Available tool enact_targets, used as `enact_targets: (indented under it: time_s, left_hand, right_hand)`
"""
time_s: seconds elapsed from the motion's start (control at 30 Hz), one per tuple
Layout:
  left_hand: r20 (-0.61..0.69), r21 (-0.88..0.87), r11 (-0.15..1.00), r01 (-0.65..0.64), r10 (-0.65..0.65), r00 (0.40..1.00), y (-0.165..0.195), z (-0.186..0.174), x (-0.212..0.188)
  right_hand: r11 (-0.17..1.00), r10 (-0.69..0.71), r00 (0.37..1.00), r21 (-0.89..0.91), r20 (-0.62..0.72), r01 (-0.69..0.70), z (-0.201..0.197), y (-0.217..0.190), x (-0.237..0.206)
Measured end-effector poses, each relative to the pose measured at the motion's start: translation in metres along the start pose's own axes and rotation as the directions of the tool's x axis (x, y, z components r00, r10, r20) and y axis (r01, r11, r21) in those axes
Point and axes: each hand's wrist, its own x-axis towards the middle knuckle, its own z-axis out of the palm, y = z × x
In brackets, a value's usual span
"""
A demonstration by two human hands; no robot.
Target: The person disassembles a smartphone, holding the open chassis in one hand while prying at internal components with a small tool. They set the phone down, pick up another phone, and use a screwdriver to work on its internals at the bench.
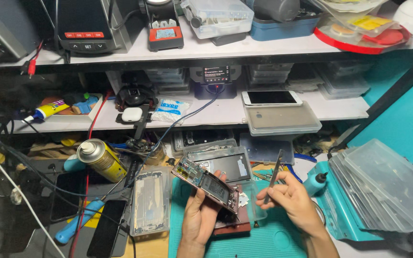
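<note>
Head view: the left hand [201, 215] grips an opened phone [206, 184], tilted. On the right, the right hand [288, 196] pinches thin tweezers [274, 176], pointing up.

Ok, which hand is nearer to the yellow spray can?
Left. The left hand, holding the opened phone, sits right of the yellow spray can; the right hand, gripping tweezers, is farther right.

I see my left hand [201, 217] gripping an opened phone [205, 184], its circuit board and battery exposed, tilted above my fingers. My right hand [290, 198] pinches thin tweezers [274, 176], tip pointing up past the fingertips. A teal mat [264, 239] lies beneath both hands, a yellow spray can [100, 159] well left.
</note>
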Motion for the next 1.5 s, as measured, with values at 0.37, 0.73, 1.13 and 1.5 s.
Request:
enact_targets:
  time_s: [0.37, 0.73, 1.13, 1.5]
  left_hand:
    - [0.191, 0.079, 0.997, -0.006, -0.01, 0.982, -0.003, 0.011, -0.006]
    - [0.201, 0.161, 0.984, -0.069, 0.035, 0.979, 0.007, 0.01, -0.009]
    - [0.042, 0.294, 0.939, -0.175, 0.171, 0.984, -0.005, -0.003, -0.004]
    - [0.054, 0.316, 0.931, -0.185, 0.177, 0.983, -0.006, -0.004, -0.009]
  right_hand:
    - [0.953, -0.265, 0.963, 0.161, 0.042, 0.256, 0.065, -0.002, -0.011]
    - [0.98, -0.196, 0.979, 0.046, 0.049, 0.194, 0.099, -0.003, -0.014]
    - [0.356, -0.799, 0.557, -0.569, 0.226, 0.741, 0.113, -0.025, -0.023]
    - [0.931, -0.331, 0.943, -0.176, -0.041, 0.319, 0.105, -0.011, -0.017]
